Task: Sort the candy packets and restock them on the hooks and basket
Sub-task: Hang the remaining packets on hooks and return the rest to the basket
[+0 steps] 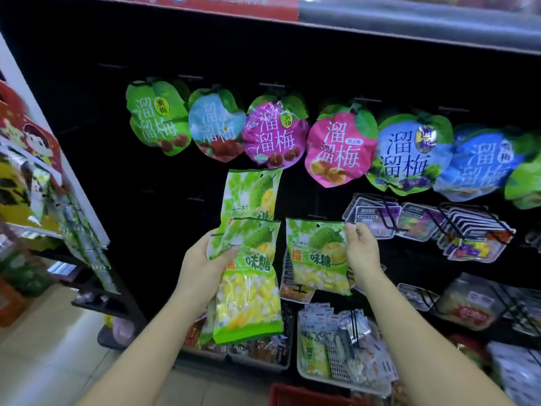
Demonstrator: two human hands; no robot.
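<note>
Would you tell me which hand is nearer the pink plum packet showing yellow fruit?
Right. The right hand is below the pink plum packet; the left hand lies farther down-left.

A red banner (228, 4) runs along the top shelf edge, and pale floor tiles (44, 347) lie below a side rack (68, 174).

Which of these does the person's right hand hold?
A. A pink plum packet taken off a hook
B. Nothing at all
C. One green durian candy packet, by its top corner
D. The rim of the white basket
C: the right hand pinches the top right corner of a single green durian candy packet, while the left hand grips a stack of like packets.
</note>
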